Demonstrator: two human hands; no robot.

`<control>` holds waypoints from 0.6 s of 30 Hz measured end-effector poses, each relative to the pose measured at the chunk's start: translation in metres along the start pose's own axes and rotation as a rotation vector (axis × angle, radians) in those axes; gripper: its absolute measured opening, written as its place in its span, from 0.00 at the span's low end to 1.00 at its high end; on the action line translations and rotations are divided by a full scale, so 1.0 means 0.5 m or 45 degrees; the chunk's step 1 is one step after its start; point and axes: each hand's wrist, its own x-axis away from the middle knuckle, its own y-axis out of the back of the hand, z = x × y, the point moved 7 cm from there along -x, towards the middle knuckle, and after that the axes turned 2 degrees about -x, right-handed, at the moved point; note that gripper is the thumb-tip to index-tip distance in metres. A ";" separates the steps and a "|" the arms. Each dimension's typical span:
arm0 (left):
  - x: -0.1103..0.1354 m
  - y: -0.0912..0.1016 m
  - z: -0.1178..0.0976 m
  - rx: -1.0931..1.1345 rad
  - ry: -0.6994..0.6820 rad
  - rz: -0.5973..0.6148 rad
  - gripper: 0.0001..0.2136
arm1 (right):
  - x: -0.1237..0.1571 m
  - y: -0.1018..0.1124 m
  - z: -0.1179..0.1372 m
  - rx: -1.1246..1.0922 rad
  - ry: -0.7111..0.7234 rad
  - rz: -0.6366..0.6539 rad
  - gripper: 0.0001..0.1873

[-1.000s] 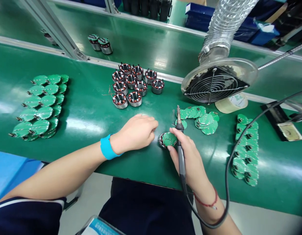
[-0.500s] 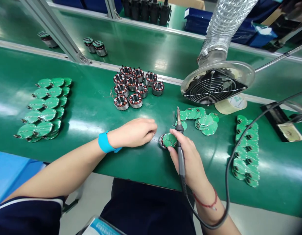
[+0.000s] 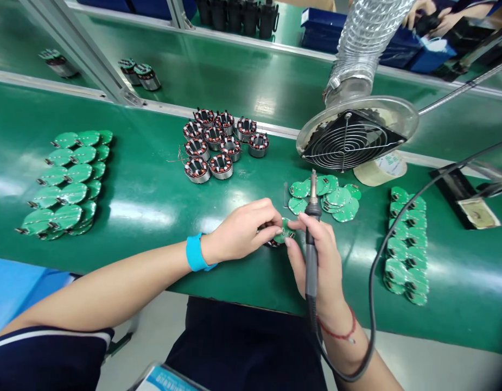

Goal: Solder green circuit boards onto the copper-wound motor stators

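A round green circuit board (image 3: 289, 232) lies over a motor stator (image 3: 272, 243), which is mostly hidden beneath it and my fingers. My left hand (image 3: 246, 229) is closed, thumb and finger pinched at the board's left edge; whether a thin wire is also between them I cannot tell. In my right hand (image 3: 322, 260) a soldering iron (image 3: 311, 266) rests with its tip pointing up and away from the board. The right thumb and a fingertip are at the board's right side. Loose green boards (image 3: 338, 196) lie just beyond the iron.
Several wound stators (image 3: 221, 165) stand behind my left hand. Overlapping boards lie in rows at left (image 3: 80, 174) and right (image 3: 406, 250). A fume extractor fan (image 3: 348, 142) hangs over a tape roll (image 3: 381, 169). The iron's cable (image 3: 373, 309) loops at right. Another person's hands (image 3: 433, 19) show behind.
My left hand has moved right, from beside the stator onto the board's edge. The soldering iron has shifted slightly right and up with my right hand. Another person's hands have come into view.
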 end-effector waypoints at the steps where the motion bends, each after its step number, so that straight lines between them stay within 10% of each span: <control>1: 0.000 0.001 0.001 0.015 0.020 0.006 0.06 | 0.000 0.002 0.000 -0.019 -0.008 -0.018 0.30; 18: 0.010 -0.012 -0.015 0.043 0.073 -0.011 0.07 | 0.025 0.045 -0.014 -0.043 -0.163 -0.068 0.26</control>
